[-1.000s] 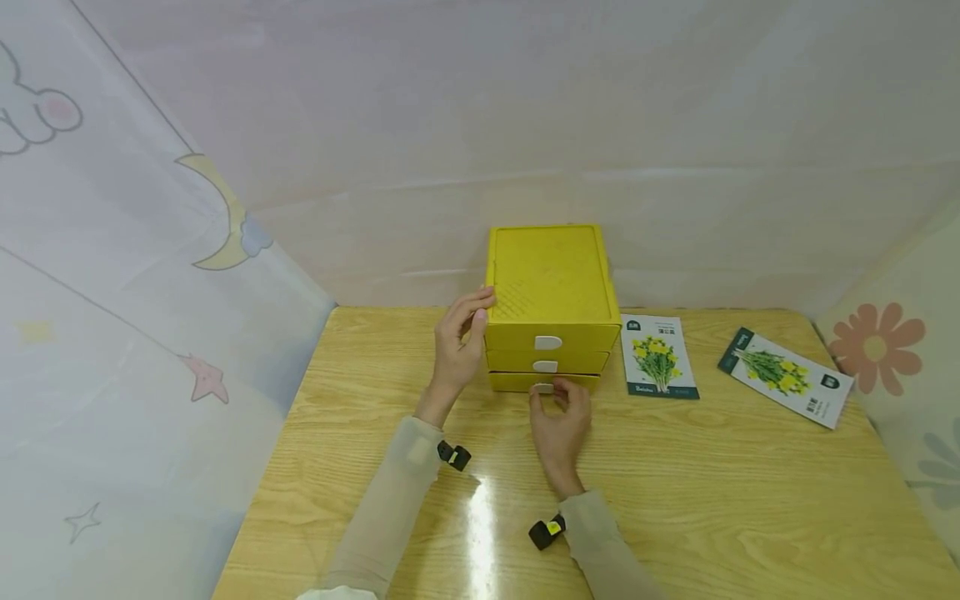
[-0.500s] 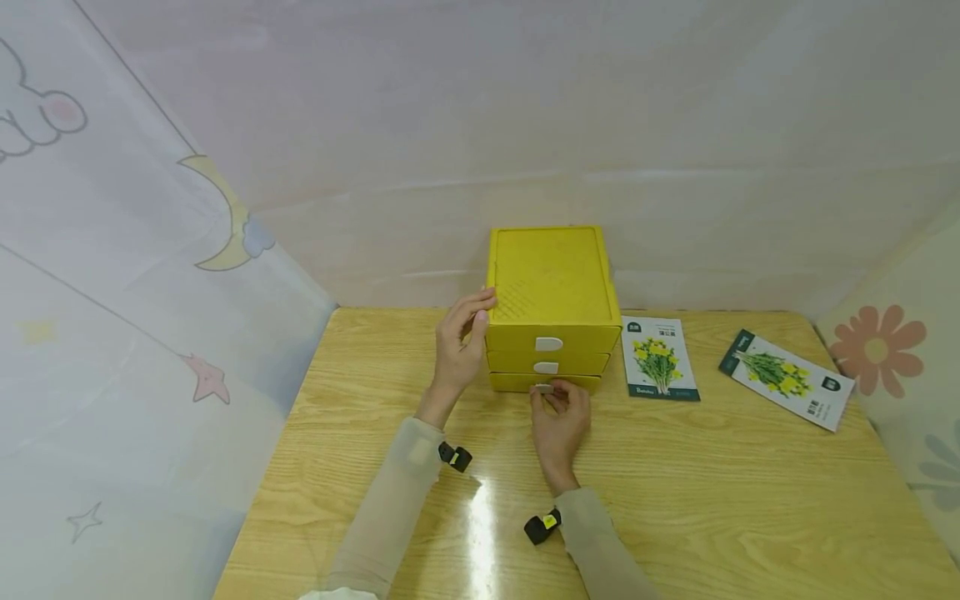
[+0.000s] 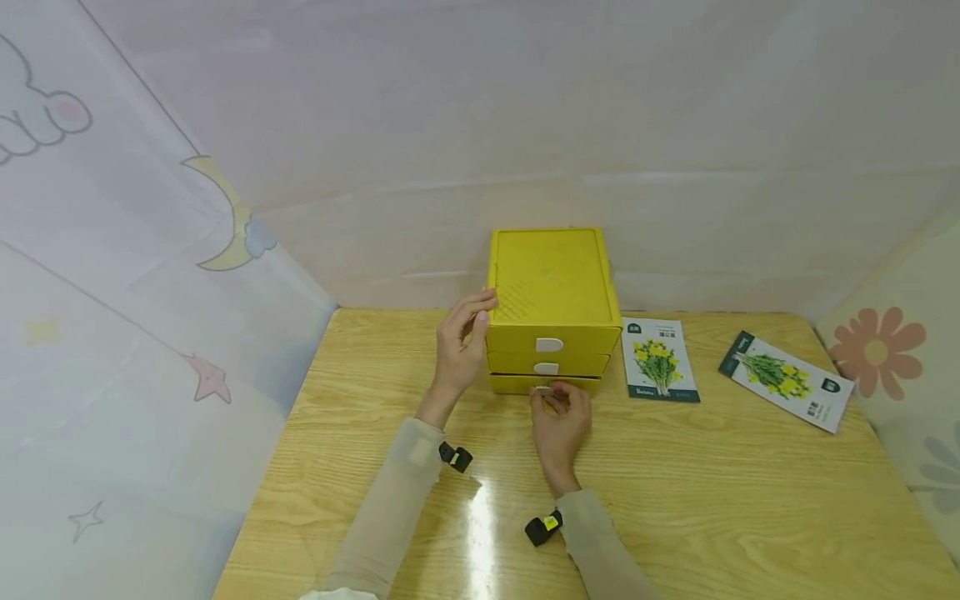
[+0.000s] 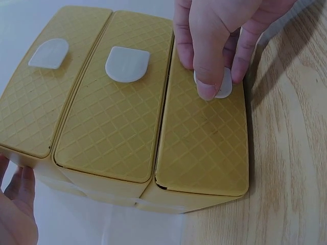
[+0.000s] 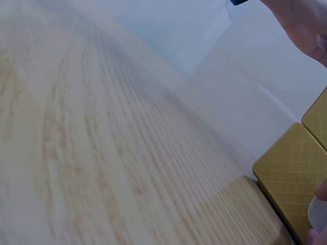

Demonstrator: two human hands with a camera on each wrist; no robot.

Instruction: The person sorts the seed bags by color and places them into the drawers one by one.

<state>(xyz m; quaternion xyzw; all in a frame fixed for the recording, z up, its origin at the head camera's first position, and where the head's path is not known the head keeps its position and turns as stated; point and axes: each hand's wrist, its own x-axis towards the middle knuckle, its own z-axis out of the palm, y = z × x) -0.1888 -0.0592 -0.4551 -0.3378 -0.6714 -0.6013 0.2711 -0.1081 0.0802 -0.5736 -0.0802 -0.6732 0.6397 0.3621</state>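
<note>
A yellow box with three stacked drawers [image 3: 551, 275] stands at the table's back, each drawer front bearing a white tab handle. My left hand [image 3: 459, 354] rests against the box's left side, its fingertips at the top edge and thumb near the front corner. At the bottom drawer [image 4: 204, 148], my right hand [image 3: 562, 425] pinches the white handle [image 4: 224, 92] between thumb and fingers. That drawer's front looks nearly flush with the two above. In the right wrist view only a bit of the handle and fingertips shows at the lower right.
Two packets printed with yellow-flowered plants lie right of the box: an upright one [image 3: 658, 360] close to it and a slanted one [image 3: 787, 381] farther right. The wooden table [image 3: 712, 500] meets printed cloth walls [image 3: 420, 208] at the back and sides.
The right wrist has shifted very slightly to the left. Both hands keep the same places on the box, and no drawer has visibly moved.
</note>
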